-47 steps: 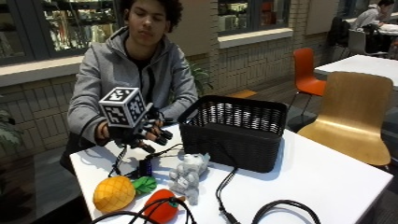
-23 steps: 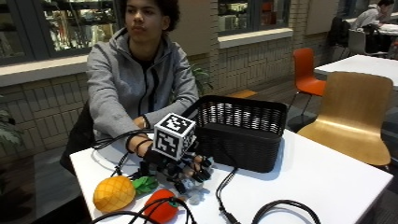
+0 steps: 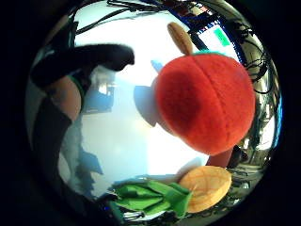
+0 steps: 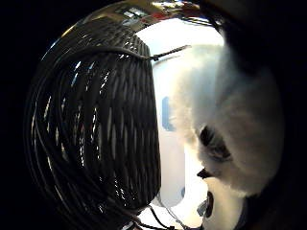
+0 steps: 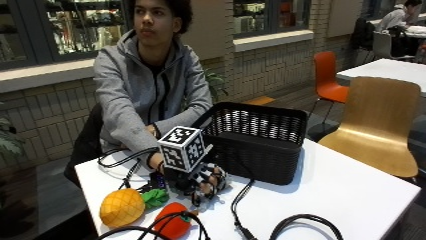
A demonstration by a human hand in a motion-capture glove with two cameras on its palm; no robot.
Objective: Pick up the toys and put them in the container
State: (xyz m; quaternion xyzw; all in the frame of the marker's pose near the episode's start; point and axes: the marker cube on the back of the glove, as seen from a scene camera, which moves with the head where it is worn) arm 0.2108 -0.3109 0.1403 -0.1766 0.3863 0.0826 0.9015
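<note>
In the outside view my gloved right hand (image 5: 203, 182) is down on the table in front of the black basket (image 5: 266, 150), fingers curled over a white-grey plush animal that it mostly hides. The thumb side palm view shows that fluffy plush (image 4: 230, 120) close against the palm, with the basket's woven wall (image 4: 91, 124) beside it. A yellow pineapple toy (image 5: 123, 207) with green leaves and a red plush fruit (image 5: 174, 222) lie on the table beside the hand. The little finger side palm view also shows the red fruit (image 3: 207, 103), the pineapple (image 3: 207, 188) and a gloved finger (image 3: 84, 59).
The white table (image 5: 346, 190) carries black cables (image 5: 303, 222) looping along its front edge. A wooden chair (image 5: 376, 120) stands at the table's right side. The person's bare hand rests behind the gloved one.
My gloved hand has come from above the table's back left down and forward onto the plush animal, and its fingers have curled over it.
</note>
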